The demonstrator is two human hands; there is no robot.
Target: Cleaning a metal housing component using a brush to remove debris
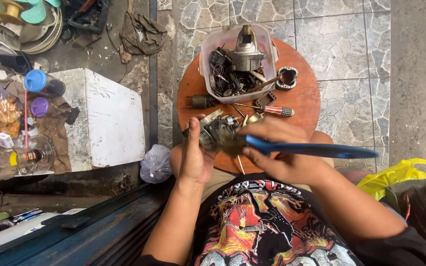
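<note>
Item: small electric motor assembly, grey cast metal with dark copper windings, grimy. Held above the round wooden bench, at its near edge. Left hand is wrapped around its left side, thumb upright against the housing. Right hand is closed around a blue-handled brush, its worn bristles touching the motor.

Handling, as judged: dense and heavy for its size, rigid, probably greasy; best held by the metal housing, never by the fine windings.

Nearby: translucent plastic tub of dark metal parts and a pale motor casing; red-striped screwdriver on the bench.
</note>
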